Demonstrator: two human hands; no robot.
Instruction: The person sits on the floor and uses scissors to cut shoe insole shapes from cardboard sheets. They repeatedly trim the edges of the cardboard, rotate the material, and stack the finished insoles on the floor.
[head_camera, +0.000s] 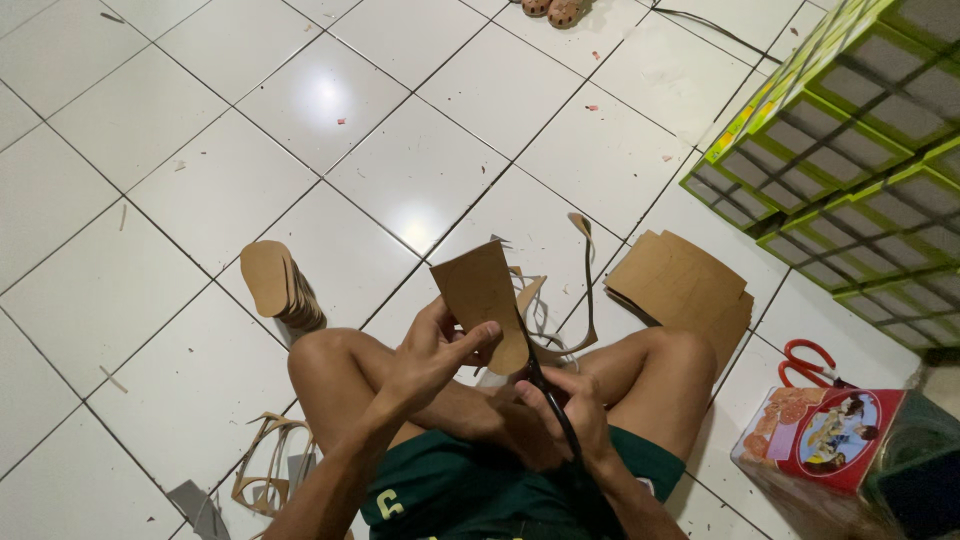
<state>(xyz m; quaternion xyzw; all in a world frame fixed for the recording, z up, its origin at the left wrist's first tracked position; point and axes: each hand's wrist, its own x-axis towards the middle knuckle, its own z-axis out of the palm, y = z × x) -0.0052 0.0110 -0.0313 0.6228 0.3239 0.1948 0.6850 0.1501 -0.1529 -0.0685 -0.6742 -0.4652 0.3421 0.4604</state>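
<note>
**Scissors biting into cardboard on the tiled floor**

Far left, low on the floor (150, 150), brown offcut strips (265, 465) curl beside the person's knee. Just above them a stack of sole-shaped cutouts (280, 285) stands on the tiles, close to that knee. Now the centre: the left hand (435, 350) is clamped on a brown cardboard piece (480, 295), thumb across its face, holding it upright over the crossed legs. Right beside it, the right hand (565, 410) is closed round the dark handles of the scissors (545, 390), blades up and meeting the piece's lower right edge. A long thin strip (585, 290) dangles from the cut, looping above the hands. Moving right, flat cardboard sheets (685, 290) lie on the tiles just past the other knee. Beyond them, green-edged boxes (850, 150) are stacked toward the top right corner. Bottom right: red-handled scissors (810, 362) lie on the floor, touching a red tin (835, 440).
</note>
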